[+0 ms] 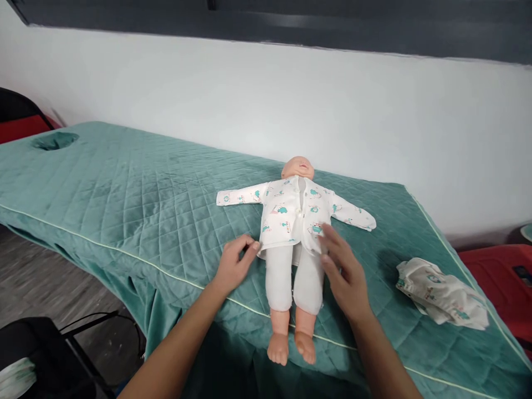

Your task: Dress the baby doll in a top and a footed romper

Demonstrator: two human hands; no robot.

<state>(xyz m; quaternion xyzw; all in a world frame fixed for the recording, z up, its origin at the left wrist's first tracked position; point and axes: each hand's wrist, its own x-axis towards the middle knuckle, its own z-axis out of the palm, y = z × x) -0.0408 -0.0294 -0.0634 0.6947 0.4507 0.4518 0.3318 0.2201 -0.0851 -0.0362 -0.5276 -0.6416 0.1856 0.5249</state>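
Note:
A baby doll [298, 166] lies face up on the green quilted cover, its bare feet toward me. It wears a white printed jacket [276, 213] with the sleeves spread to both sides; the front parts at the neck and again below a fastening at mid-chest. White cloth covers its legs. My left hand [238, 259] pinches the jacket's lower corner on the left side, thumb against fingers. Over the jacket's right lower edge hovers my right hand [344, 269], fingers apart and slightly blurred; whether a fingertip touches the fabric is unclear.
A crumpled white printed garment [443, 293] lies on the bed [137, 194] at the right. The bed has a face hole [55, 141] at far left and a white wall [187, 94] behind. A red chair [499, 282] stands right, a black chair [45, 354] lower left.

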